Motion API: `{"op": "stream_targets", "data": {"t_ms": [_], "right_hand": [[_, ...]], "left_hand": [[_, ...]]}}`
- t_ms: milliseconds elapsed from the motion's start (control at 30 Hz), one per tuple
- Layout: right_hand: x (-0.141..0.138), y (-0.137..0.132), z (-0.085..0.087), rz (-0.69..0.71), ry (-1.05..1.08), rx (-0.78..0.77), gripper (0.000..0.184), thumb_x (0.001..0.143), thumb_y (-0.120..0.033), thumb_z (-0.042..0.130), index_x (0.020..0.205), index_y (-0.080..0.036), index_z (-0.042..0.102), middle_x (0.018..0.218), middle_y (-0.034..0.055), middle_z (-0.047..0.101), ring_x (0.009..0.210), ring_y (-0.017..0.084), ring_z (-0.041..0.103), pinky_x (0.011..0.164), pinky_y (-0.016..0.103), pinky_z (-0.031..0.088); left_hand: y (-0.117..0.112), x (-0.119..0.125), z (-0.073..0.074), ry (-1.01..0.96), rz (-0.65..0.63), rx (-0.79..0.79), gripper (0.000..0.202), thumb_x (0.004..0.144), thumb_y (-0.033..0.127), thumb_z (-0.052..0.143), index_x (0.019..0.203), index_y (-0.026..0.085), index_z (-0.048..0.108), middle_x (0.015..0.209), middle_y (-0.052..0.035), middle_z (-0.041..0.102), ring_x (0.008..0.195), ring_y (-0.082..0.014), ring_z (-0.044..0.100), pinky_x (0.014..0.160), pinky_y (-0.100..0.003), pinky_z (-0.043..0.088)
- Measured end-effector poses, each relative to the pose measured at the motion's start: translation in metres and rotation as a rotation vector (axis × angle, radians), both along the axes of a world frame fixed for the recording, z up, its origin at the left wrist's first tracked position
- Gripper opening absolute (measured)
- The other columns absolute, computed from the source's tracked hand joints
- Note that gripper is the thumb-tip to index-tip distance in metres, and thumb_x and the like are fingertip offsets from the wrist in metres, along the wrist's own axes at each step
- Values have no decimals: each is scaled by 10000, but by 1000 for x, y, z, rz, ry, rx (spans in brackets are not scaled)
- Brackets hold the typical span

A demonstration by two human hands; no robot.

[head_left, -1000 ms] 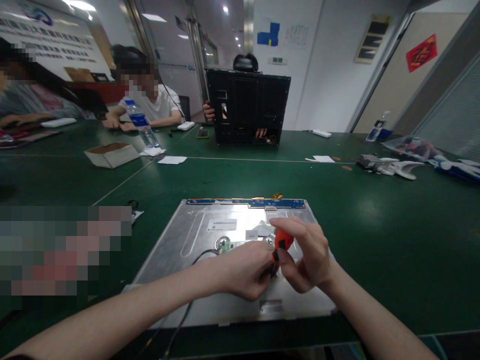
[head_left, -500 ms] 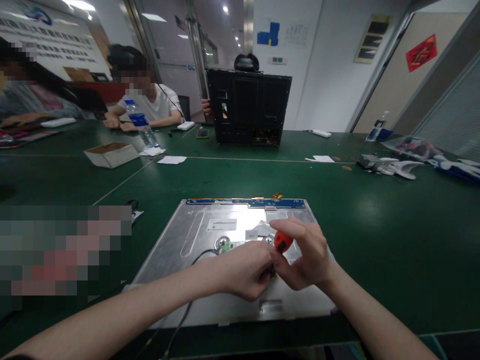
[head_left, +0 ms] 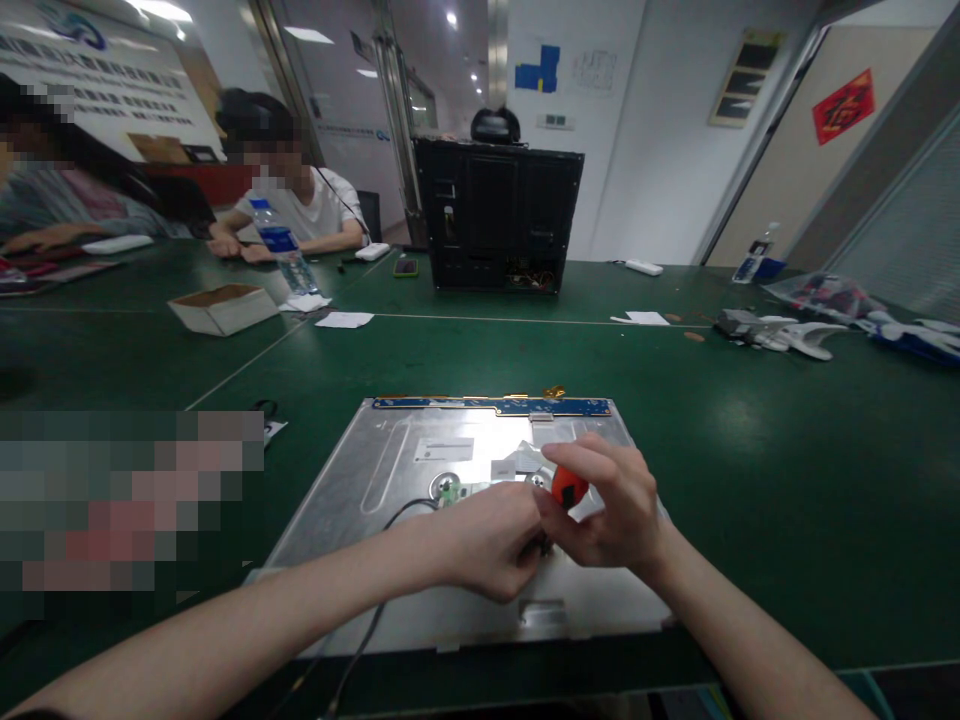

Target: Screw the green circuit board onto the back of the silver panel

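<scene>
A silver metal display panel [head_left: 390, 470] lies back-up on the green table [head_left: 787, 470], with a blue circuit strip [head_left: 495, 405] along its far edge. My right hand [head_left: 611, 510] is closed round an orange-handled screwdriver [head_left: 568, 487], held upright over the panel's middle. My left hand [head_left: 487, 540] is curled beside it, fingers pinched at the screwdriver's lower shaft, whose tip is hidden. A black cable [head_left: 367, 625] runs from the panel toward me.
A black computer case [head_left: 499, 215] stands upright across the table with a person behind it. Two other people sit at the far left. A cardboard box [head_left: 223, 307], water bottle [head_left: 283, 250], papers and white plastic parts [head_left: 787, 335] lie around.
My right hand has turned slightly on the screwdriver handle, and the handle sits a bit lower. The hands seen at the black case have withdrawn.
</scene>
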State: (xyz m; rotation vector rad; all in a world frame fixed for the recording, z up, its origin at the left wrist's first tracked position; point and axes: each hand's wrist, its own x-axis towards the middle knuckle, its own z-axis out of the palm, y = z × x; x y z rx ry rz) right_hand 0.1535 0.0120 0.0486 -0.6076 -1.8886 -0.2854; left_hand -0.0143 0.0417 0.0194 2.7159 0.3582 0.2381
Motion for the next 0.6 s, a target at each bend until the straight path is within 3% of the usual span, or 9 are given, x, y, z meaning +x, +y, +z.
{"op": "stream_targets", "data": {"t_ms": [167, 400, 600], "right_hand": [[0, 1, -1, 35, 0, -15, 290, 880, -215, 552, 1166, -183, 523, 648, -39, 556, 505, 126, 503, 459, 244, 381], [4, -2, 0, 74, -11, -60, 419, 832, -191, 462, 1248, -169, 508, 777, 25, 650, 659, 178, 636, 532, 281, 498], [1, -1, 0, 34, 15, -6, 341, 854, -174, 487, 1195, -175, 516, 690, -15, 587, 547, 136, 556, 452, 239, 427]], "left_hand": [[0, 0, -5, 24, 6, 31, 144, 739, 94, 571, 656, 175, 485, 617, -9, 555, 539, -148, 501, 486, -250, 417], [-2, 1, 3, 12, 22, -66, 139, 705, 64, 575, 651, 170, 504, 633, -9, 567, 552, -140, 514, 513, -240, 444], [-1, 1, 4, -36, 12, -58, 203, 662, 54, 579, 588, 180, 438, 574, 6, 501, 506, -120, 436, 462, -234, 381]]}}
